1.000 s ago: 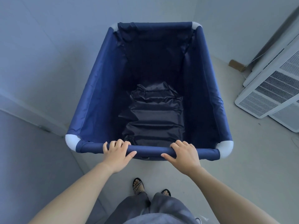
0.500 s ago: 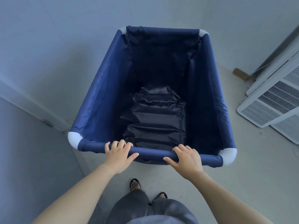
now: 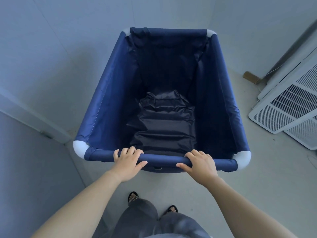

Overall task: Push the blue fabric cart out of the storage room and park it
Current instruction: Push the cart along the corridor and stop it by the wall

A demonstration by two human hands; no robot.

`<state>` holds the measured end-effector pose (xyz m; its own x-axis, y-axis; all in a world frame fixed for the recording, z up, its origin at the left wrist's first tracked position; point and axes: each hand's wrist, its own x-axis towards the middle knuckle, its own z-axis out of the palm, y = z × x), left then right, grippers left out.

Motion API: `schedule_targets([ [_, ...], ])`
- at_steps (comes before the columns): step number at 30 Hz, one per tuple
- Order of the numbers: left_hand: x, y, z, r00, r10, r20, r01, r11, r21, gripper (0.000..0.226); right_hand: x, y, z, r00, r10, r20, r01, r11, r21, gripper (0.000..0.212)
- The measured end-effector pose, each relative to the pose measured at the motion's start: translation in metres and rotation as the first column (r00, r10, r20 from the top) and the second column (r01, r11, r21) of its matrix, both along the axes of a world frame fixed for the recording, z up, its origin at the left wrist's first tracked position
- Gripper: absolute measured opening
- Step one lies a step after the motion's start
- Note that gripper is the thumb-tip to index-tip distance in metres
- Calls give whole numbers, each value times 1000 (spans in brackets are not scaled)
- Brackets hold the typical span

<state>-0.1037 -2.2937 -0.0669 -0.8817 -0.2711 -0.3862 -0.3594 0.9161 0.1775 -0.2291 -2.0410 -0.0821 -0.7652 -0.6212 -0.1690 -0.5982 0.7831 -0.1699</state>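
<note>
Here both the left hand (image 3: 127, 159) and right hand (image 3: 199, 163) clasp the near rail of the deep navy-blue fabric cart (image 3: 106, 93), whose long axis runs straight ahead.

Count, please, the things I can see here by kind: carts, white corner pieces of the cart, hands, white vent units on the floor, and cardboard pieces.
Blue fabric cart: 1
White corner pieces: 4
Hands, left hand and right hand, both on the near bar: 2
White vent units: 2
Cardboard piece: 1
Total: 10
</note>
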Motion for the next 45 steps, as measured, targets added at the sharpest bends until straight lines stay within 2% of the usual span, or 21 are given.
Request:
schedule_targets([
  [7, -10, -22, 5, 999, -31, 29, 29, 996, 82, 36, 1, -19, 3, 998, -47, 36, 45, 997, 63, 60],
  [13, -15, -44, 9, 994, -62, 88, 55, 995, 79, 37, 7, -41, 5, 999, -33, -22, 36, 989, 140, 71],
  [17, -25, -61, 11, 992, -77, 102, 68, 994, 85, 36, 3, -58, 6, 998, -59, -2, 58, 986, 157, 61],
  [23, -37, -92, 11, 986, -108, 126, 96, 991, 96, 32, 0, -86, 7, 996, -84, -1, 82, 980, 180, 60],
  [31, -56, -132, 10, 983, -145, 116, 134, 986, 95, 31, -5, -122, 8, 992, -127, 12, 126, 988, 88, 55],
  [35, -72, -148, 9, 985, -148, 83, 139, 985, 107, 30, 1, -147, 6, 983, -175, -53, 177, 984, 22, 37],
  [45, -122, -182, 2, 978, -205, 46, 199, 974, 111, 33, -40, -183, 4, 966, -251, -55, 253, 966, 47, 38],
])
